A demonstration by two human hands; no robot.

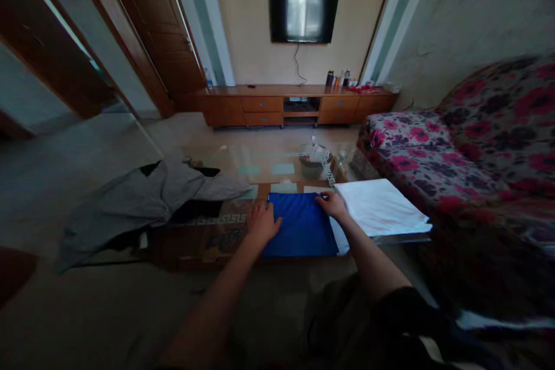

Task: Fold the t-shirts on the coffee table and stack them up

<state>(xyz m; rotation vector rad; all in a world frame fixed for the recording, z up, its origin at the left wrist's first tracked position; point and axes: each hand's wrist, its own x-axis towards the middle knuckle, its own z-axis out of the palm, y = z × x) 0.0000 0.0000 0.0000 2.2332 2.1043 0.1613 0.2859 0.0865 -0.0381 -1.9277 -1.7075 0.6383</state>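
A folded blue cloth [299,228] lies flat near the front edge of the glass-topped table. My left hand [262,224] rests along its left edge, open, with the thumb apart from the fingers and lying on the fabric. At the far right corner, my right hand [333,204] is closed, pinching the edge of the blue cloth. Just right of that hand is a stack of folded white cloth [381,205]. What kind of garment the blue cloth is cannot be made out.
A rumpled grey garment [143,196] is heaped over the table's left end. Behind the blue cloth stands a bowl-like container [313,163] on the glass. A flowered sofa [433,156] borders the right side. A low wooden cabinet [262,105] runs along the far wall.
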